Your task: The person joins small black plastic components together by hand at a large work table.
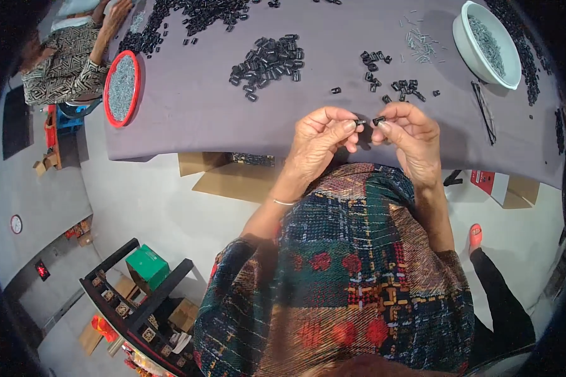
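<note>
My left hand [327, 135] pinches a small black plastic piece with a metal pin [360, 122] between thumb and forefinger. Close beside it, my right hand [412, 135] grips another small black plastic piece [378, 120] by the fingertips. A narrow gap separates the two pieces, above the table's near edge. Beyond my left hand lies a heap of black plastic parts [270, 61]. Loose black pieces [405, 87] are scattered past my right hand, with a spread of thin metal pins [421, 45] farther back.
A grey cloth covers the table [188, 113]. A red-rimmed basket of metal pins [134, 94] stands at the left, a white bowl [513, 74] of pins at the right. Near it lie black tweezers [483, 113]. Another person's arm [110, 31] reaches in at the far left. Cardboard boxes [229, 182] sit below.
</note>
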The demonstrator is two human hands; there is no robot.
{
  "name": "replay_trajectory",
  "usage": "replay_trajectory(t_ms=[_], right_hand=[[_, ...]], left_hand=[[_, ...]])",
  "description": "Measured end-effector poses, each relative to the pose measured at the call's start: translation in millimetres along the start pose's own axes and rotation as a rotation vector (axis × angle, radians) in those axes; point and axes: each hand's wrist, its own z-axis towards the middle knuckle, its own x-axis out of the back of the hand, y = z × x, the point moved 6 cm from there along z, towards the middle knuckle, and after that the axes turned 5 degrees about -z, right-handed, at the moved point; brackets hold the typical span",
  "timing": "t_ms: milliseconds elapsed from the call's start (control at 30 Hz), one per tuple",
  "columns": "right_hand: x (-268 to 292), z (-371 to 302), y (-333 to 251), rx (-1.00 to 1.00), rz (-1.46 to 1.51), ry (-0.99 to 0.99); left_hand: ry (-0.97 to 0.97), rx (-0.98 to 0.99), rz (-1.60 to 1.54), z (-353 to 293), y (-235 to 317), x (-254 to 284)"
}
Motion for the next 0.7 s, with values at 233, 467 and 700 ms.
replay_trajectory(t_ms=[233,467,700], right_hand=[[-3,1,8,-0.070,0.210,-0.061],[-8,1,17,-0.162,0.433,-0.133],[-8,-6,-3,0.057,-0.053,-0.006]], left_hand=[[0.000,-0.013,0.038,-2,4,-6],[-0.001,-0.031,0.043,-5,4,-7],[-0.020,-0.027,0.088,-5,5,-7]])
